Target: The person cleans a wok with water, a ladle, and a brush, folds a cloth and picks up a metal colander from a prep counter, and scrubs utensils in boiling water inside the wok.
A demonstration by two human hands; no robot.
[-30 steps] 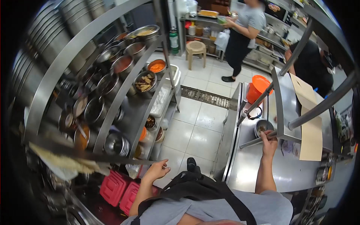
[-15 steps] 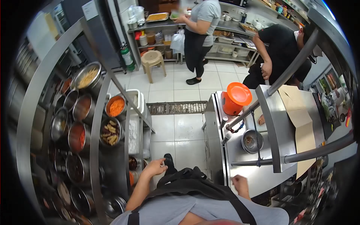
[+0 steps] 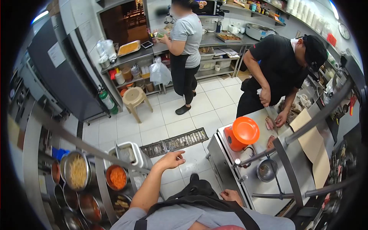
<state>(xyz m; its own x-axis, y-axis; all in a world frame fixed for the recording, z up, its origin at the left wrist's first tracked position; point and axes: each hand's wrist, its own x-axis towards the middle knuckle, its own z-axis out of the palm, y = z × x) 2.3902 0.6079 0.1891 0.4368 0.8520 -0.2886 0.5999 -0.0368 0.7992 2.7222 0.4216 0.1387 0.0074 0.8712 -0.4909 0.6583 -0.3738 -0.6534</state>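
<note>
My left hand (image 3: 170, 160) is held out over the tiled floor, fingers loosely stretched and nothing in them. Close to it on the left are a white plastic tub (image 3: 145, 159) and a steel bowl of shredded orange food (image 3: 118, 178). Low beside the steel counter (image 3: 253, 209) hangs my right hand (image 3: 231, 195), its fingers loosely bent and apparently holding nothing; whether it touches the counter edge, I cannot tell. On that counter stand an orange scale-like device with a round pan (image 3: 246, 131) and a steel bowl (image 3: 267, 170).
A rack post (image 3: 105, 191) and bowls of pale strips (image 3: 78, 172) are at left. A floor grate (image 3: 174, 142) lies ahead, a stool (image 3: 134, 97) beyond. A person in grey (image 3: 188, 34) stands at the back counter; another in black (image 3: 276, 61) works with a knife over meat pieces (image 3: 270, 122).
My view has shifted forward and tilted up, showing more of the back counter and both people. My left hand now reaches farther forward, past the tub. The person in black's knife and meat have come into view.
</note>
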